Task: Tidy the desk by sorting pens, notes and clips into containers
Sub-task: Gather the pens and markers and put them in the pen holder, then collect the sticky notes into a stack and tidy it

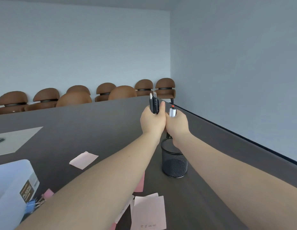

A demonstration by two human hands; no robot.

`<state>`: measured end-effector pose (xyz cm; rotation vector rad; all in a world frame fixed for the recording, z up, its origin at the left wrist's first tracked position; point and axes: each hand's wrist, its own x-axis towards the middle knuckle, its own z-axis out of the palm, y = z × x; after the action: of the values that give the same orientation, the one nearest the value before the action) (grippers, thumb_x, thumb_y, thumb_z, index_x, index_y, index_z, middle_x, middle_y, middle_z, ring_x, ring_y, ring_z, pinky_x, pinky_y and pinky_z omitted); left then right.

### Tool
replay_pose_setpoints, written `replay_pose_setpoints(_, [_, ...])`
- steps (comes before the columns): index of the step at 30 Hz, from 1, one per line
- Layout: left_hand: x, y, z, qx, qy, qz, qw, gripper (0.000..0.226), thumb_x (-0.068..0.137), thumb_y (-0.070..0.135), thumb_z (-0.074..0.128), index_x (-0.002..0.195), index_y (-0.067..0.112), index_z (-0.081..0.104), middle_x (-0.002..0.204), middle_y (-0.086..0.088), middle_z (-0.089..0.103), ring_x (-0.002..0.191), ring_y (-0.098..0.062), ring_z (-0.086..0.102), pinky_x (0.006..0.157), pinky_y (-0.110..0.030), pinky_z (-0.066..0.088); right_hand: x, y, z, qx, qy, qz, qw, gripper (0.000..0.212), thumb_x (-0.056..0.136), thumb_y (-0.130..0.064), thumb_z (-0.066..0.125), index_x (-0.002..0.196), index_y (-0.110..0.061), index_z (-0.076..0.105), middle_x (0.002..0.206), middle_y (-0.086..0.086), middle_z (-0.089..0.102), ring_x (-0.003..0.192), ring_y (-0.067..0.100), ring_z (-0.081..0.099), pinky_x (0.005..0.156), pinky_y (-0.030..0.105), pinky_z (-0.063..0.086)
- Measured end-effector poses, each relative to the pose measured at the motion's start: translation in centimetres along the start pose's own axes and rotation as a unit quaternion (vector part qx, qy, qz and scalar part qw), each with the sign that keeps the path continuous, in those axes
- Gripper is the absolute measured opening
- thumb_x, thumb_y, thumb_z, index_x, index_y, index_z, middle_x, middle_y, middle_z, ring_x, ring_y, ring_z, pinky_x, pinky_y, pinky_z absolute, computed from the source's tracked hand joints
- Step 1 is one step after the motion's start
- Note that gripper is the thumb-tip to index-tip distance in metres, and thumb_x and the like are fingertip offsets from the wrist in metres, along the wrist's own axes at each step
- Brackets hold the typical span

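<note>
Nearest to me, pale pink paper notes (148,211) lie scattered on the dark grey desk (94,123), with blue binder clips (31,205) beside the translucent plastic box (10,185) at my lower left. Another pink note (83,159) sits further in. Beyond it the black mesh pen cup (174,161) stands upright near the desk's right edge. Just above the cup I see both hands pressed together: the left hand (152,122) is closed around a bundle of black pens (154,103), tips up; the right hand (177,124) grips a white marker with a red tip (172,111). Brown padded chairs (122,92) line the far wall.
</note>
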<state>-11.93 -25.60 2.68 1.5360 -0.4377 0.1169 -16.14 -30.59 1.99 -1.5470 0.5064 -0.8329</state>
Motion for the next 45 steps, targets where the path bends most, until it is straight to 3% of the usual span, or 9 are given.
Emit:
replay_pose_setpoints(5, [-0.6, -0.8, 2.7, 0.0, -0.009, -0.04, 0.999, 0.036, 0.088, 0.042, 0.06, 0.064, 0.019, 0.045, 0.065, 0.003, 0.052, 0.072, -0.021, 0.054, 0.071, -0.031, 0.045, 1.2, 1.6, -2.0, -0.022, 0.008, 0.03, 0.999, 0.035, 0.089, -0.023, 0.056, 0.061, -0.016, 0.035, 0.057, 0.002, 0.044, 0.047, 0.015, 0.039, 0.048, 0.025, 0.035])
replay_pose_setpoints(15, [-0.9, -3.3, 3.0, 0.055, -0.025, -0.079, 0.995, 0.014, 0.087, 0.025, 0.06, 0.088, 0.012, 0.057, 0.092, -0.009, 0.067, 0.095, -0.031, 0.066, 0.085, -0.039, 0.052, 2.1, 3.6, -2.1, -0.188, -0.015, 0.033, 0.982, 0.028, 0.091, -0.02, 0.048, 0.065, -0.012, 0.042, 0.065, 0.005, 0.051, 0.057, 0.022, 0.047, 0.054, 0.027, 0.039])
replay_pose_setpoints(19, [-0.9, -3.3, 2.4, 0.038, -0.035, -0.076, 0.996, 0.017, 0.086, 0.021, 0.063, 0.093, 0.014, 0.049, 0.077, 0.002, 0.054, 0.081, -0.024, 0.057, 0.073, -0.03, 0.045, 2.0, 3.5, -2.2, -0.238, 0.005, -0.015, 0.971, 0.018, 0.088, -0.016, 0.054, 0.096, -0.003, 0.063, 0.094, 0.011, 0.068, 0.09, 0.028, 0.062, 0.077, 0.034, 0.05])
replay_pose_setpoints(22, [-0.8, -2.9, 1.9, 0.036, -0.055, -0.064, 0.996, 0.032, 0.086, 0.026, 0.066, 0.112, 0.015, 0.05, 0.095, 0.001, 0.061, 0.086, -0.017, 0.057, 0.076, -0.027, 0.042, 2.0, 3.1, -2.5, -0.228, 0.022, -0.039, 0.973, 0.021, 0.087, -0.017, 0.054, 0.106, -0.011, 0.061, 0.104, 0.007, 0.068, 0.099, 0.025, 0.062, 0.084, 0.037, 0.053])
replay_pose_setpoints(25, [-0.4, -2.3, 1.2, 0.051, -0.057, -0.047, 0.996, 0.037, 0.089, 0.031, 0.061, 0.121, 0.015, 0.05, 0.11, 0.0, 0.06, 0.093, -0.016, 0.055, 0.08, -0.026, 0.04, 2.0, 2.4, -2.6, -0.24, 0.037, -0.075, 0.967, 0.022, 0.089, -0.013, 0.051, 0.108, -0.011, 0.063, 0.105, 0.005, 0.068, 0.1, 0.023, 0.061, 0.079, 0.028, 0.047])
replay_pose_setpoints(30, [0.5, -1.4, -2.1, 0.088, -0.01, -0.027, 0.996, 0.027, 0.093, 0.029, 0.053, 0.117, 0.015, 0.056, 0.101, 0.005, 0.056, 0.09, -0.016, 0.053, 0.077, -0.026, 0.039, 0.9, 0.0, -1.5, -0.234, 0.014, -0.126, 0.964, 0.016, 0.089, -0.016, 0.054, 0.099, -0.012, 0.066, 0.08, -0.007, 0.059, 0.087, 0.017, 0.058, 0.075, 0.024, 0.041])
replay_pose_setpoints(35, [1.6, -2.2, -8.7, 0.21, -0.027, -0.06, 0.975, 0.008, 0.09, 0.024, 0.052, 0.088, 0.018, 0.056, 0.079, 0.001, 0.053, 0.071, -0.02, 0.049, 0.064, -0.023, 0.039, -1.5, -1.9, 0.9, -0.245, -0.077, -0.142, 0.956, 0.007, 0.087, -0.022, 0.061, 0.084, -0.016, 0.061, 0.086, 0.002, 0.066, 0.083, 0.018, 0.059, 0.077, 0.029, 0.049])
replay_pose_setpoints(41, [2.1, -5.5, -17.8, 0.296, -0.065, -0.234, 0.924, 0.013, 0.081, 0.012, 0.053, 0.069, 0.009, 0.051, 0.064, -0.007, 0.053, 0.057, -0.022, 0.049, 0.056, -0.023, 0.038, -4.5, -0.3, 4.6, -0.321, -0.213, -0.103, 0.917, 0.012, 0.084, -0.022, 0.066, 0.076, -0.015, 0.062, 0.079, 0.001, 0.065, 0.082, 0.019, 0.06, 0.084, 0.034, 0.051])
replay_pose_setpoints(45, [2.2, -7.2, -22.6, 0.325, -0.067, -0.273, 0.903, 0.011, 0.084, 0.009, 0.055, 0.091, 0.004, 0.063, 0.087, -0.01, 0.065, 0.081, -0.02, 0.065, 0.056, -0.022, 0.047, -5.6, 1.4, 7.4, -0.434, -0.312, -0.067, 0.842, 0.015, 0.083, -0.017, 0.064, 0.078, -0.002, 0.065, 0.067, 0.003, 0.055, 0.074, 0.021, 0.051, 0.07, 0.03, 0.046])
